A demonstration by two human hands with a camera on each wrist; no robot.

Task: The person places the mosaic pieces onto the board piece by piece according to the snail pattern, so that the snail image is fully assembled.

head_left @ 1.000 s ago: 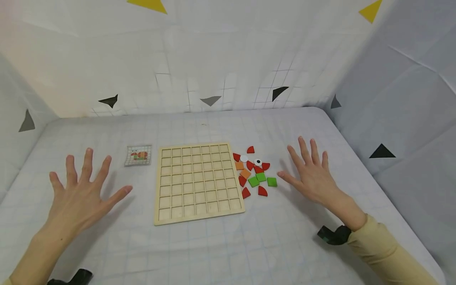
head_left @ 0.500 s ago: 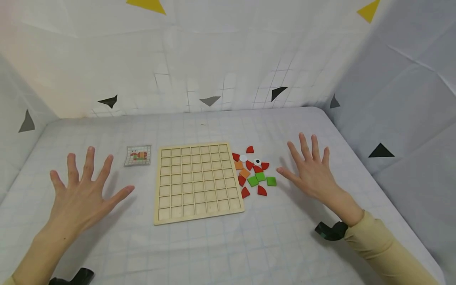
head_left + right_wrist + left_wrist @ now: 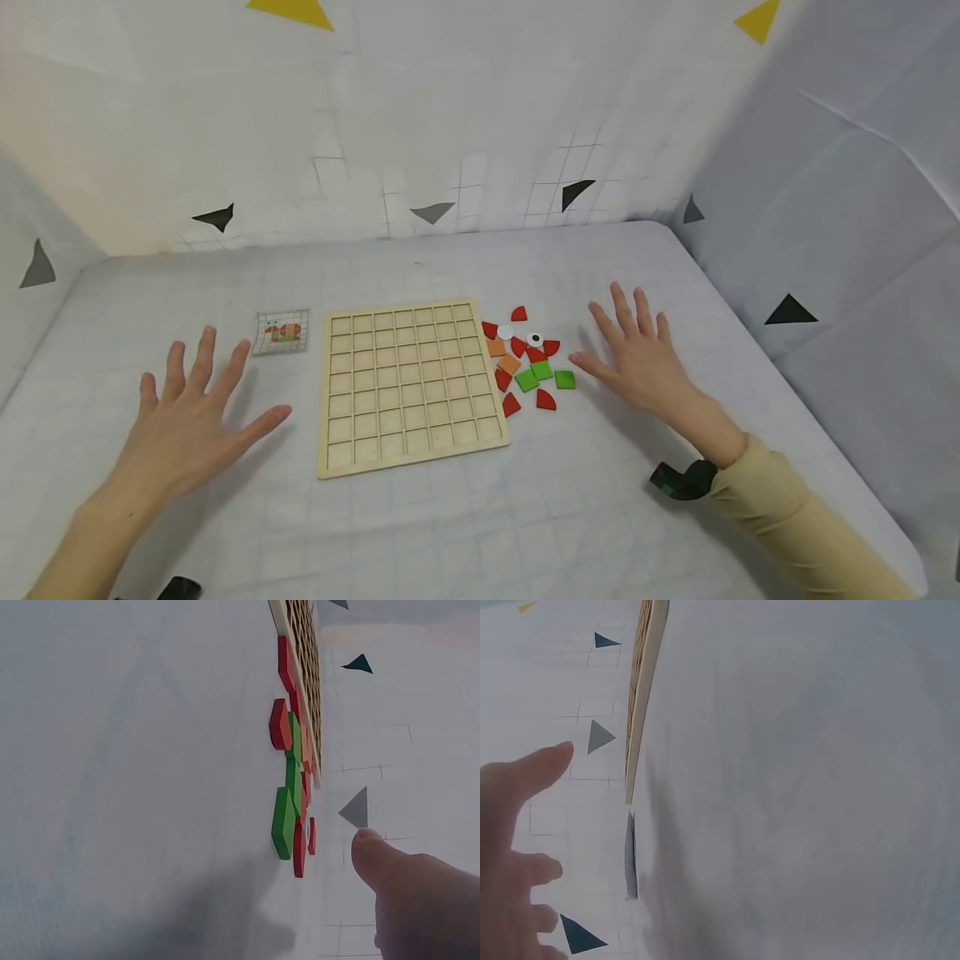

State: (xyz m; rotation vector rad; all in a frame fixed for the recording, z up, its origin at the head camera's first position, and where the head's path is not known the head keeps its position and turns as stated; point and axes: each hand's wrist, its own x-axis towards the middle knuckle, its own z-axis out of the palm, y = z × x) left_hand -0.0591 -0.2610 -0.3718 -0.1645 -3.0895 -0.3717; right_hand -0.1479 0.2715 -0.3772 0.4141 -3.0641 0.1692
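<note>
A square wooden grid board (image 3: 414,392) lies flat, its cells holding no pieces. My left hand (image 3: 183,429) hovers left of it with fingers spread, touching nothing. Just beyond those fingertips is a small picture card (image 3: 281,332) printed with a red, orange and green figure on a grid. Loose pieces lie along the board's right edge: red quarter-circles (image 3: 546,401), green squares (image 3: 566,380), orange squares (image 3: 509,364), a white disc (image 3: 506,332) and a white disc with a black dot (image 3: 535,339). Right of them my right hand (image 3: 641,358) is held above the table, fingers spread, holding nothing.
Under everything is a white cloth-covered table (image 3: 420,533) with faint grid lines. White sheets (image 3: 450,100) with black, grey and yellow triangles rise behind and to the sides. A dark wrist device (image 3: 682,481) sits below the right wrist, next to a beige sleeve (image 3: 787,517).
The head view has shifted slightly, so the scene sits a little further left. My left hand has moved slightly toward the board. Board, card and pieces stay in place.
</note>
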